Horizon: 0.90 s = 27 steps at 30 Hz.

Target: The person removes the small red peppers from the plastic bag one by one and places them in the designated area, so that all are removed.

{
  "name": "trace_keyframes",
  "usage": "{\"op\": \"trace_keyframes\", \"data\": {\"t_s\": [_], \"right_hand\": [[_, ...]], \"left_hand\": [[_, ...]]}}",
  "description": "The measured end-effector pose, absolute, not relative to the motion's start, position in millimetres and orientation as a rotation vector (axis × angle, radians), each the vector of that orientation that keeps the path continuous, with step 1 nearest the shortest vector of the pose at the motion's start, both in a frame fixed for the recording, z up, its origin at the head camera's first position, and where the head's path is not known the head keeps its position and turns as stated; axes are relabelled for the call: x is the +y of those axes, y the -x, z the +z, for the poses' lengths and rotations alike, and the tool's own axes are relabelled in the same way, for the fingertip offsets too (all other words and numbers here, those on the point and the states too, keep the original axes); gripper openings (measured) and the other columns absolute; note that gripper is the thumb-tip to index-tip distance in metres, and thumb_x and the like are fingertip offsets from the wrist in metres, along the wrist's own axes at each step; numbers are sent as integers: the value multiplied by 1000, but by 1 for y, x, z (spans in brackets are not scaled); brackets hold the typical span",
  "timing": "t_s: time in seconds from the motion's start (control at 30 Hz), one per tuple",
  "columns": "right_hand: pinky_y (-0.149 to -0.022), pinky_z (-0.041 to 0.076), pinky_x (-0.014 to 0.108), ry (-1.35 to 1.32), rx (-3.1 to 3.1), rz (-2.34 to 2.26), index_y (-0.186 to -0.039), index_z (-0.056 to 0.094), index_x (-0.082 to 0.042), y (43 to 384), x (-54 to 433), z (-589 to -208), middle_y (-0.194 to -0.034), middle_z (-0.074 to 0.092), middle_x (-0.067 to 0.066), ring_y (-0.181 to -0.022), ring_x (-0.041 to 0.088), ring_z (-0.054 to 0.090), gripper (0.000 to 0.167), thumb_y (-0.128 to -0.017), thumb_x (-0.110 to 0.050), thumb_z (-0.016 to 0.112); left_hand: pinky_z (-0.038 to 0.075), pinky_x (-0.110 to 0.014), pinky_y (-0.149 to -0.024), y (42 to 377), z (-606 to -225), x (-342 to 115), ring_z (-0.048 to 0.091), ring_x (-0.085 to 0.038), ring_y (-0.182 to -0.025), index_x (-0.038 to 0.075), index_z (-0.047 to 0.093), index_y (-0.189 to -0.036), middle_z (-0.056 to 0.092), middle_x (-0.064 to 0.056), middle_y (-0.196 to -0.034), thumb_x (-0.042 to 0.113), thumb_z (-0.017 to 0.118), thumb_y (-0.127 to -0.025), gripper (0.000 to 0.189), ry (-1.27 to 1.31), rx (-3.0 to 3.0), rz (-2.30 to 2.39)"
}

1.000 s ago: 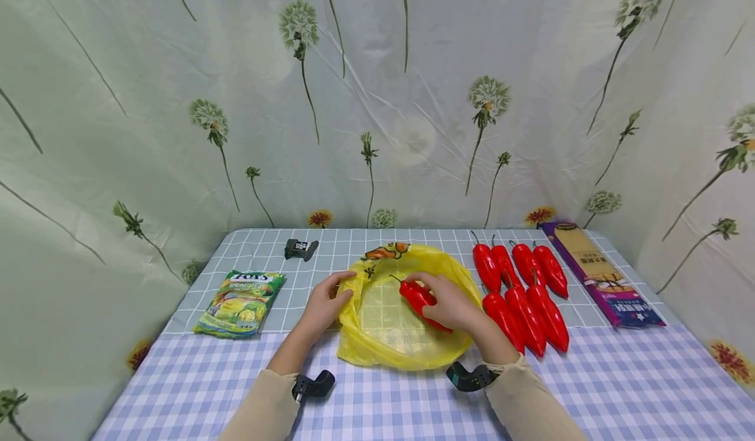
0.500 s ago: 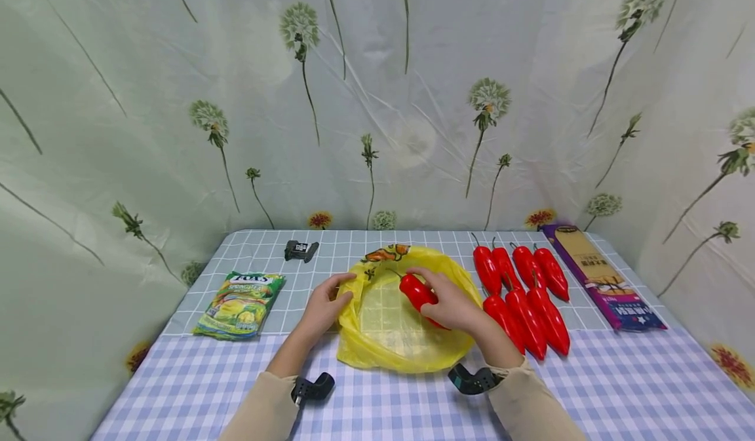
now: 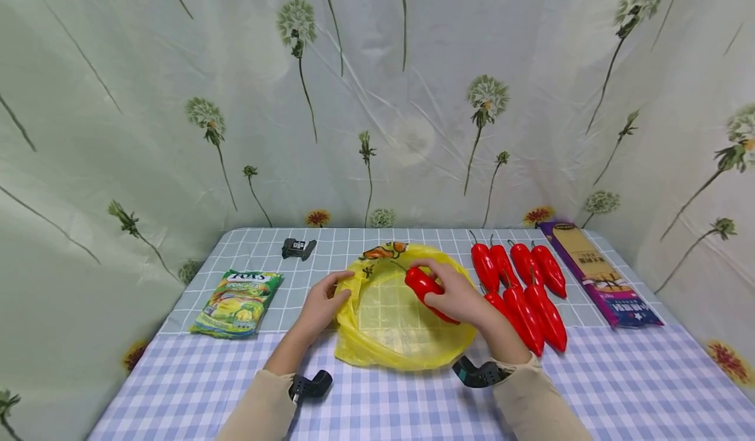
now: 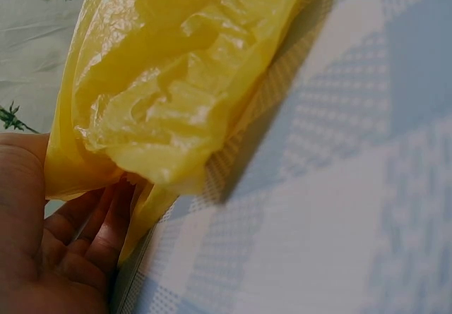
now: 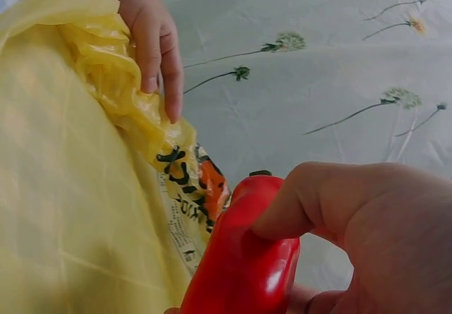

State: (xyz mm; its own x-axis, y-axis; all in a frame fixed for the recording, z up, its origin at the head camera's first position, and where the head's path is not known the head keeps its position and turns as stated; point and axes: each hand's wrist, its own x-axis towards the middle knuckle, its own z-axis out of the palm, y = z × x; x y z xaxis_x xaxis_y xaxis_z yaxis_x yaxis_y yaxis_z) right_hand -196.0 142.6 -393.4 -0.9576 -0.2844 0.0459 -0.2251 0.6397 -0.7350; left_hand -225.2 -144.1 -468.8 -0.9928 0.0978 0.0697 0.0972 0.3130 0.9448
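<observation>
A yellow plastic bag (image 3: 407, 361) lies with its mouth spread wide and its rim rolled back, the gridded cloth showing through its thin bottom. At its left side my left hand (image 3: 321, 303) grips the rim; the left wrist view shows fingers tucked behind the crumpled bag wall (image 4: 155, 95). My right hand (image 3: 460, 293) holds a glossy red pepper (image 3: 421, 284) over the right half of the bag. In the right wrist view the thumb (image 5: 289, 204) lies across the pepper (image 5: 236, 264) near its stem end, while its lower end runs out of frame.
Several more red peppers (image 3: 548, 316) lie in two rows right of the bag, close to my right forearm. A long purple packet (image 3: 596, 270) sits beyond them. On the left are a green and yellow candy packet (image 3: 238, 303) and a small black device (image 3: 299, 249).
My right hand has moved slightly up and to the right, carrying the pepper from low inside the bag toward its right rim. The left hand keeps its hold on the bag.
</observation>
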Motion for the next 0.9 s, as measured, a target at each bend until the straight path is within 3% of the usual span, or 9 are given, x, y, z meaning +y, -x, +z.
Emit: {"op": "trace_keyframes", "data": {"t_s": [0.3,0.5,0.9], "right_hand": [[-74,59,36,393,2763,-1249,-137,54,-25,196,152,-385,-122,60,12,-108,30,58,59,-82,-6,65],[-81,60,40,407,2764,-1251,-145,48,-27,195,159,-380,-133,58,13,-113,32,58,65,-85,-6,63],[-77,61,40,319,2753,-1311,-139,49,-23,195,173,-371,-135,54,17,-115,38,57,64,-81,-6,68]], "left_hand": [[52,-23,-83,224,-466,-143,61,-22,-111,17,62,-134,61,-9,-137,11,61,-96,38,-182,2549,1826],[52,-22,-81,223,-465,-143,61,-22,-108,16,62,-133,62,-9,-135,10,61,-96,38,-184,2544,1841],[53,-23,-80,224,-467,-144,60,-21,-106,16,62,-134,62,-10,-134,10,61,-96,38,-178,2527,1850]]}}
